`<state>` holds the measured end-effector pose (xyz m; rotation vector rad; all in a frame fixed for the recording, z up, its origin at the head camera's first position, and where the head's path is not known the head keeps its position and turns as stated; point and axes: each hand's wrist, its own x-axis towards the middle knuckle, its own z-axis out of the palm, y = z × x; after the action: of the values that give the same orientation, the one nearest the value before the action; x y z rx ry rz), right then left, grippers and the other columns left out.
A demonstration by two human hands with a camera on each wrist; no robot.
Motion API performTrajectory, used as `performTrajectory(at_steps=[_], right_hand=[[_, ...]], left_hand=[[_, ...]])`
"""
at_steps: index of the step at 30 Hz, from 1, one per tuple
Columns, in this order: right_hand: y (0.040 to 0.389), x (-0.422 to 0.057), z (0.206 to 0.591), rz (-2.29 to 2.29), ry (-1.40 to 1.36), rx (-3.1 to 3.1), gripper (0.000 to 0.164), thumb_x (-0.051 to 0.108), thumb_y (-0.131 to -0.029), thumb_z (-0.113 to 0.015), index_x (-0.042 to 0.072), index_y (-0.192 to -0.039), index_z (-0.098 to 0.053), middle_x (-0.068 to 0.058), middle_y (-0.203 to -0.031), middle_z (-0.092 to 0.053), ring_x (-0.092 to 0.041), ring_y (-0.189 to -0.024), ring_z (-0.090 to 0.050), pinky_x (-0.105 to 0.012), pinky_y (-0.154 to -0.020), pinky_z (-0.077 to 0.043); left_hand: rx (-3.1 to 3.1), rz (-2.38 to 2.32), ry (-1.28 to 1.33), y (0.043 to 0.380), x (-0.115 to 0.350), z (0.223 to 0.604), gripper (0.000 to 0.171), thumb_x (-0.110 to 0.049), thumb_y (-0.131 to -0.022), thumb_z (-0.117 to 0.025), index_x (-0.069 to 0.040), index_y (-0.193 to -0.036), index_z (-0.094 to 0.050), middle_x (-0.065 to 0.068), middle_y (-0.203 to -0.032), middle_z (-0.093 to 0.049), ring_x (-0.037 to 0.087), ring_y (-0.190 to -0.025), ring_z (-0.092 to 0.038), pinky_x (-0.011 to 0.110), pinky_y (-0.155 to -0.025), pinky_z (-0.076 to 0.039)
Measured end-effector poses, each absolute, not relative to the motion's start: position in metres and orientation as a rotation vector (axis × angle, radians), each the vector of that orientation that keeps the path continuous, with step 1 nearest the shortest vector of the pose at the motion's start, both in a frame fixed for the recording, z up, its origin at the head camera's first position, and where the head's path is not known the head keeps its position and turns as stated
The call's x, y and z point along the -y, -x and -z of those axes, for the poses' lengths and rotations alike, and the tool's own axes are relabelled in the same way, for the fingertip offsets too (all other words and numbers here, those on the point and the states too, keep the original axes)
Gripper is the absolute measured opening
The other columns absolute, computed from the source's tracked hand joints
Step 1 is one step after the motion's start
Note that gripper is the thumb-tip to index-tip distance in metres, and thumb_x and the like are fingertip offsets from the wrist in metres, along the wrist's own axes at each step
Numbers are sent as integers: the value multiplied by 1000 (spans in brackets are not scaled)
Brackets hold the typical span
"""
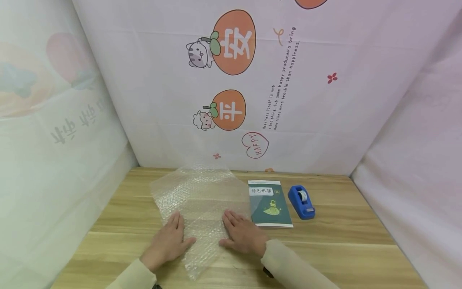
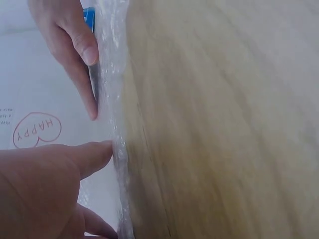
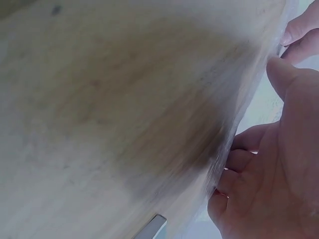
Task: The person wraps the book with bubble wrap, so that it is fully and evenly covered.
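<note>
Bubble wrap [image 1: 205, 214] lay on the worktop [image 1: 346, 261], mostly toward twelve o'clock from your left hand [image 1: 169, 239] and right hand [image 1: 242, 234], both resting fingers-straight on it; smoothing seemed underway, the next move likely needing the booklet [image 1: 273, 214] at two o'clock.

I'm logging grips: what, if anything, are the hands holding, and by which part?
Nothing is held; the left hand and right hand only rest on the bubble wrap.

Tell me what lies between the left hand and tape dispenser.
From left hand to tape dispenser, the head view shows bubble wrap, the right hand, then the green booklet.
</note>
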<state>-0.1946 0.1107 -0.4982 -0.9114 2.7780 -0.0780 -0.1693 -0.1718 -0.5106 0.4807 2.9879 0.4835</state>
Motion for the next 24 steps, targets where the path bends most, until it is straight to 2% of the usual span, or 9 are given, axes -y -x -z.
performTrajectory(at_steps=[7,16,24], right_hand=[[196,-112,505,66,913,-2784,89,64,-105,-48,3,-166,-29,-15,-176,-26,-31,-163,-27,-46,-132,-32],[207,-120,510,64,983,-2786,88,64,-105,-48,4,-166,-28,-13,-176,-26,-29,-163,-28,-45,-132,-32],[217,-121,506,56,1006,-2764,89,64,-105,-49,4,-167,-27,-14,-176,-26,-29,-163,-28,-44,-132,-31]], left_hand=[[-2951,-500,-525,175,175,503,91,-46,-101,-67,24,-151,-35,44,-162,-27,58,-154,-28,64,-128,-29],[-2930,-496,-641,209,205,506,92,-43,-102,-68,23,-153,-31,44,-164,-23,59,-155,-25,67,-128,-26],[-2856,-591,-573,221,218,507,97,-49,-103,-65,21,-156,-25,41,-168,-15,57,-158,-17,67,-130,-20]])
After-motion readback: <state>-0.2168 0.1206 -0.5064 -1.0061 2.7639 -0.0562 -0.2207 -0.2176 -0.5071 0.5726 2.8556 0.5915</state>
